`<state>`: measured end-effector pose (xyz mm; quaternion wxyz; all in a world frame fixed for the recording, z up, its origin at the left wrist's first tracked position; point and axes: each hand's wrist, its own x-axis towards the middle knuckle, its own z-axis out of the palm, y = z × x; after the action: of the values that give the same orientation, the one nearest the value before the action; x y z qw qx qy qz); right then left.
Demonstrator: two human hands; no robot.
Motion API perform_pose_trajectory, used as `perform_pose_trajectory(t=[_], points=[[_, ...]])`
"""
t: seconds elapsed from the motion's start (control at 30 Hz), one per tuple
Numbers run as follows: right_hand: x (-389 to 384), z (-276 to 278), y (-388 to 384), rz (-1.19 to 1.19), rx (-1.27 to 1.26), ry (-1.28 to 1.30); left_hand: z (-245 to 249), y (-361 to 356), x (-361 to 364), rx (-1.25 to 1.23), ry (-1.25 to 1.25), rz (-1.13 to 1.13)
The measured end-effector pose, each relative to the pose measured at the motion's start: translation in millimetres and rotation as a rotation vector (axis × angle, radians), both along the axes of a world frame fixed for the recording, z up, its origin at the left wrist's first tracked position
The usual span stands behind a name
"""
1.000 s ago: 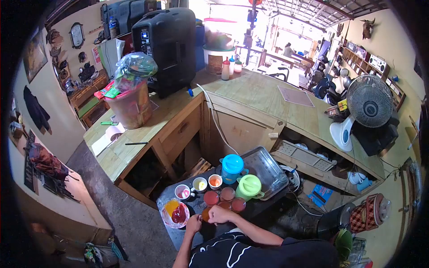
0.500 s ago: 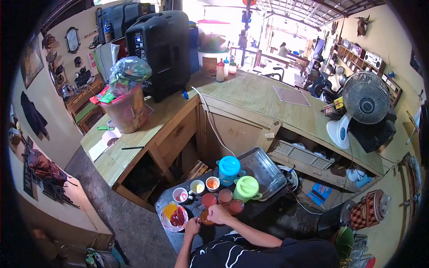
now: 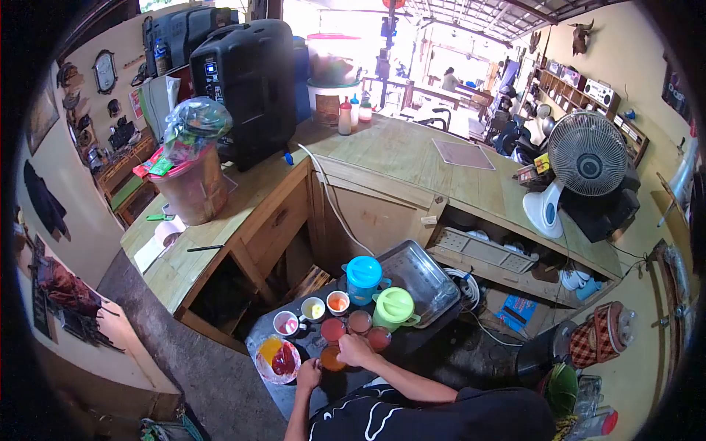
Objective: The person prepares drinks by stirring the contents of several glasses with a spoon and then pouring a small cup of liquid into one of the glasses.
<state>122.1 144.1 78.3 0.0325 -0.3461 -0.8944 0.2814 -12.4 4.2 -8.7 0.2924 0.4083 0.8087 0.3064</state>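
My right hand (image 3: 355, 351) is closed above a glass of orange liquid (image 3: 332, 359); anything inside the fist is hidden. Just left of that glass, my left hand (image 3: 309, 373) is also closed, and what it grips cannot be made out. Behind them stand a red drink (image 3: 332, 329), a pinkish-brown drink (image 3: 359, 321) and another red drink (image 3: 379, 339). A plate (image 3: 260, 367) bearing yellow and dark red portions lies by my left hand. Three small cups form a row: one with pink (image 3: 285, 324), one with yellow (image 3: 312, 309), one with orange (image 3: 337, 303) contents.
Beyond the drinks are a blue lidded pitcher (image 3: 363, 281), a green lidded pitcher (image 3: 395, 309) and a metal tray (image 3: 434, 275). A wooden counter (image 3: 382, 154) wraps around, carrying a black speaker (image 3: 246, 88), a bucket (image 3: 193, 187) and a fan (image 3: 588, 154). A person (image 3: 450, 79) is far off.
The whole view has shifted slightly, so the scene sits further left. Both hands stay closed around the orange glass area, with little visible movement.
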Motion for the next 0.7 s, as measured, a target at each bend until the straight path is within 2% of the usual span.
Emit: perform_pose_trajectory(t=[0.1,0.2,0.3,0.4,0.5,0.6,0.7], points=[[-0.2,-11.4,3.2,0.237,-0.184,-0.193,0.1,0.1,-0.5,-0.035,0.002,-0.011],[-0.1,-3.5,0.9,0.300,-0.710,-0.046,0.8,-0.7,-1.3,-0.038,0.018,-0.021],[-2.2,1.3,-8.2,-0.033,-0.741,0.232,0.0,-2.3,0.9,-0.010,0.042,-0.018],[2.7,3.6,-4.8,0.026,0.019,0.173,-5.0,-1.4,-1.1,0.012,0.032,-0.022],[2.5,-10.5,-2.0,0.226,0.035,-0.067,-9.4,-0.6,-1.5,0.026,0.013,-0.022],[1.0,-13.7,1.7,0.324,-0.698,-0.103,-3.6,-2.1,-1.0,-0.007,-0.009,-0.029],[-1.7,-8.0,-3.9,0.098,-0.766,0.205,-0.7,0.1,-1.2,-0.033,-0.003,-0.028]])
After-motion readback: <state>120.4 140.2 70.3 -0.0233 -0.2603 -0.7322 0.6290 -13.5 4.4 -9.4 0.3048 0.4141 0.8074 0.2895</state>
